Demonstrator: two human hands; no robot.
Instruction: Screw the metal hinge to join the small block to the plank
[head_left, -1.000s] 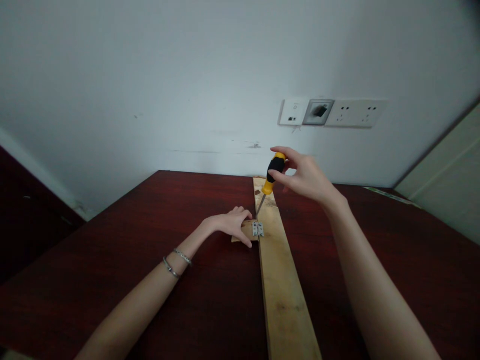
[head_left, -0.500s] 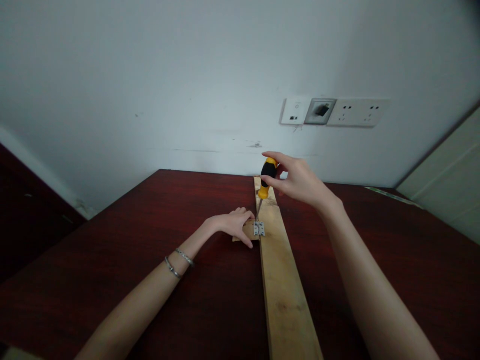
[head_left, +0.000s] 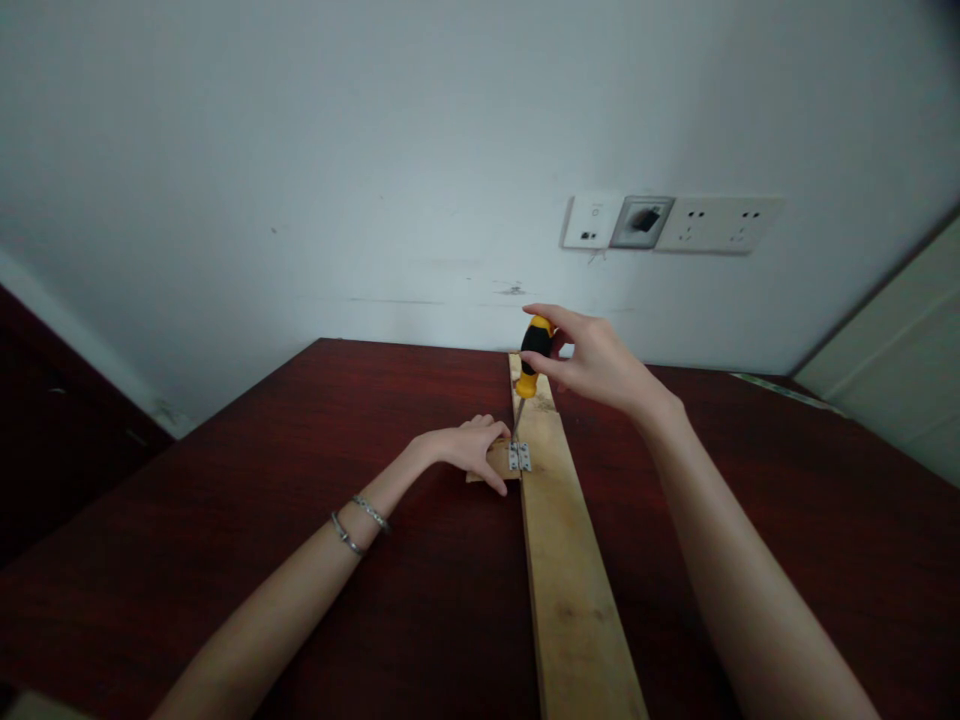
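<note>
My right hand (head_left: 589, 360) is closed around the yellow and black handle of a screwdriver (head_left: 536, 345), which tilts slightly, its shaft pointing down. The tip meets the upper left part of a small metal hinge (head_left: 519, 457). That hinge lies across the joint between a long wooden board (head_left: 570, 560) and a small wooden block (head_left: 501, 462). My left hand (head_left: 472, 450) grips the block from the left, thumb on the near side and fingers on the far side. Part of the block is hidden under this hand. Any screw at the tip is too small to make out.
The board rests on a dark red table (head_left: 360, 400), running from the near edge towards the white wall (head_left: 337, 180). Sockets and a switch plate (head_left: 720, 225) are on the wall at the right. A pale panel (head_left: 900, 340) stands at the far right.
</note>
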